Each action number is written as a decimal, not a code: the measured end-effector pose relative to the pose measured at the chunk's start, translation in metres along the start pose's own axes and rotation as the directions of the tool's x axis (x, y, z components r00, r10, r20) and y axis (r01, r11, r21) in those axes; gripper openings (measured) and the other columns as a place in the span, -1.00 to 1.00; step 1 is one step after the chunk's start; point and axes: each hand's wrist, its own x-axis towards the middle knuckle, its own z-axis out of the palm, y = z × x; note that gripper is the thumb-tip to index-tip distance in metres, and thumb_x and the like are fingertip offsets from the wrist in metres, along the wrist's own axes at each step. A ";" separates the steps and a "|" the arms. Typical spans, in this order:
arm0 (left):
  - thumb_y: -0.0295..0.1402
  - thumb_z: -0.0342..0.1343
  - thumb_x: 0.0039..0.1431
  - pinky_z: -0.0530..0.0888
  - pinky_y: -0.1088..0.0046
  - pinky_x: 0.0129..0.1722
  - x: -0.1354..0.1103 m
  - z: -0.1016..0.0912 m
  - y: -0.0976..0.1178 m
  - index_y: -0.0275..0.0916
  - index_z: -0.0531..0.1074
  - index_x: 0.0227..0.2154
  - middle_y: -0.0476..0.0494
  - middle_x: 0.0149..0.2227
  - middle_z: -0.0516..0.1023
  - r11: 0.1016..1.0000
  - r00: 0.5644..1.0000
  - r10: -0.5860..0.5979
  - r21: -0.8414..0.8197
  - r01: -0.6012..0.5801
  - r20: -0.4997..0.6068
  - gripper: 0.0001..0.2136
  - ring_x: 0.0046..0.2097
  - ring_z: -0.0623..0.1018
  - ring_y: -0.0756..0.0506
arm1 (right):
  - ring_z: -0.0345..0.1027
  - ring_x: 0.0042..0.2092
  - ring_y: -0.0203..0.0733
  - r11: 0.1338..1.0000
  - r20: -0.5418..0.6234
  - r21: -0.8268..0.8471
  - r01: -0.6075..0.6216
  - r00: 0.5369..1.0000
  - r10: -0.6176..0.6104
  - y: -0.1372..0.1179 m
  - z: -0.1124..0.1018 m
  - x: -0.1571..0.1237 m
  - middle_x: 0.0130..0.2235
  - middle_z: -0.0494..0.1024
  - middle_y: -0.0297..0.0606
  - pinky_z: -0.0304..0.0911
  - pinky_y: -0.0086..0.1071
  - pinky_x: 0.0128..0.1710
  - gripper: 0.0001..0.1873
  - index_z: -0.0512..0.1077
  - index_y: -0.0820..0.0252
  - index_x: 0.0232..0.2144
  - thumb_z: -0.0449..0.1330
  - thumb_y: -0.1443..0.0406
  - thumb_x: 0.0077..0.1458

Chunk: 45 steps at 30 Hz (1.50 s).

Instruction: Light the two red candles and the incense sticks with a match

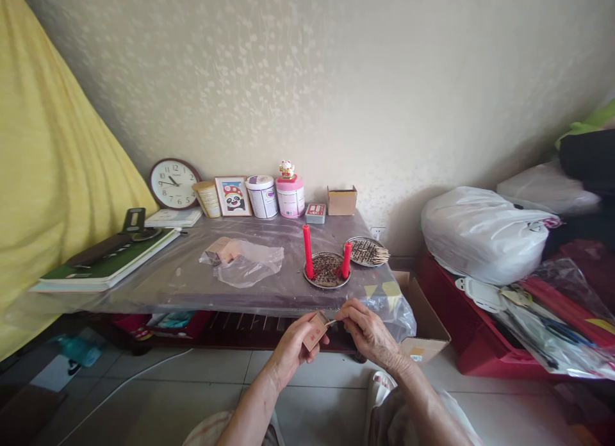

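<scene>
My left hand holds a small matchbox with a red label, just below the table's front edge. Pinched in the fingers of my right hand is a thin match, its tip at the box's end. Right above the hands, two red candles stand upright in a round metal dish full of dark bits. A second metal dish behind it holds several thin sticks.
The low table is covered in clear plastic film. On it lie a crumpled plastic bag, books, a clock, tins, a framed picture and a cardboard box. White bags and a red crate stand right.
</scene>
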 end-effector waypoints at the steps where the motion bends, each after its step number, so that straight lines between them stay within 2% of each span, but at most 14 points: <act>1: -0.25 0.00 0.08 0.03 0.54 -0.67 0.000 0.001 0.000 -0.34 0.37 -0.10 -0.11 -0.51 0.50 1.000 1.000 0.000 0.004 0.000 0.000 -0.64 -0.67 0.23 0.10 | 0.35 -0.24 -0.22 1.000 0.010 -0.004 0.004 1.000 -0.004 0.001 0.001 0.000 -0.25 0.39 -0.21 0.30 -0.37 -0.21 -0.71 0.41 0.15 -0.25 -0.07 0.49 0.18; 5: -0.26 -0.01 0.09 0.04 0.54 -0.66 -0.001 0.002 0.003 -0.32 0.38 -0.12 -0.11 -0.50 0.50 1.000 1.000 -0.017 0.010 0.017 0.010 -0.67 -0.67 0.23 0.10 | 0.34 -0.25 -0.23 1.000 0.025 -0.022 0.008 1.000 -0.008 0.004 0.002 0.000 -0.23 0.37 -0.21 0.30 -0.37 -0.22 -0.68 0.41 0.13 -0.21 -0.09 0.48 0.19; 12: -0.26 -0.03 0.11 0.06 0.55 -0.64 -0.002 0.001 0.003 -0.30 0.39 -0.13 -0.11 -0.49 0.49 0.999 0.999 -0.045 -0.016 0.046 0.025 -0.69 -0.65 0.23 0.11 | 0.35 -0.23 -0.22 1.000 -0.014 -0.016 0.007 1.000 -0.007 0.001 0.002 -0.002 -0.23 0.37 -0.20 0.30 -0.37 -0.21 -0.69 0.41 0.14 -0.20 -0.09 0.46 0.20; 21: -0.25 0.00 0.07 0.07 0.52 -0.63 -0.002 0.002 0.003 -0.34 0.41 -0.15 -0.14 -0.48 0.51 1.000 1.000 -0.015 -0.026 0.016 0.006 -0.67 -0.64 0.25 0.09 | 0.36 -0.25 -0.20 0.999 0.013 -0.042 -0.009 1.000 0.009 -0.002 0.002 -0.001 -0.26 0.40 -0.20 0.31 -0.35 -0.23 -0.71 0.41 0.17 -0.27 -0.06 0.51 0.13; 27: -0.28 -0.03 0.07 0.04 0.53 -0.62 0.000 0.000 -0.001 -0.35 0.24 0.08 -0.18 -0.48 0.55 1.000 0.997 0.029 -0.008 -0.030 -0.074 -0.51 -0.61 0.25 0.06 | 0.38 -0.25 -0.20 0.998 0.037 -0.014 -0.062 0.997 0.063 -0.001 0.003 0.000 -0.26 0.43 -0.23 0.31 -0.35 -0.24 -0.69 0.41 0.14 -0.23 -0.03 0.51 0.08; 33: -0.28 -0.04 0.07 -0.02 0.56 -0.65 -0.001 0.003 0.006 -0.30 0.18 0.14 -0.19 -0.44 0.58 0.995 0.989 0.061 0.092 -0.049 -0.132 -0.46 -0.60 0.25 0.06 | 0.33 -0.39 -0.22 0.979 -0.087 0.070 -0.193 0.976 0.198 0.002 0.004 0.002 -0.40 0.42 -0.31 0.25 -0.37 -0.37 -0.79 0.39 0.17 -0.44 0.01 0.50 -0.05; 38: -0.26 -0.03 0.09 0.08 0.58 -0.67 -0.002 0.005 0.007 -0.25 0.15 0.14 -0.17 -0.41 0.58 0.988 0.981 0.130 0.099 -0.117 -0.142 -0.47 -0.58 0.32 0.04 | 0.21 -0.49 -0.28 0.891 -0.078 0.316 -0.327 0.927 0.368 -0.001 0.006 0.004 -0.52 0.35 -0.41 0.13 -0.45 -0.50 -0.92 0.36 0.17 -0.46 0.07 0.32 0.02; 42: -0.27 0.01 0.07 0.19 0.56 -0.67 -0.001 0.005 0.004 -0.24 0.17 0.11 -0.15 -0.39 0.56 0.988 0.979 0.137 0.089 -0.125 -0.148 -0.50 -0.59 0.35 0.04 | 0.13 -0.55 -0.35 0.728 0.006 0.582 -0.362 0.897 0.441 -0.008 0.014 0.008 -0.59 0.27 -0.49 0.07 -0.49 -0.53 -0.83 0.34 0.18 -0.46 0.17 0.19 -0.03; 45: -0.27 0.03 0.07 0.27 0.54 -0.64 0.000 0.004 0.003 -0.21 0.18 0.08 -0.11 -0.36 0.54 0.990 0.978 0.139 0.057 -0.131 -0.157 -0.52 -0.59 0.38 0.04 | 0.09 -0.57 -0.37 0.631 0.042 0.682 -0.370 0.881 0.471 -0.016 0.018 0.011 -0.61 0.25 -0.52 0.04 -0.50 -0.55 -0.71 0.32 0.16 -0.48 0.26 0.09 -0.11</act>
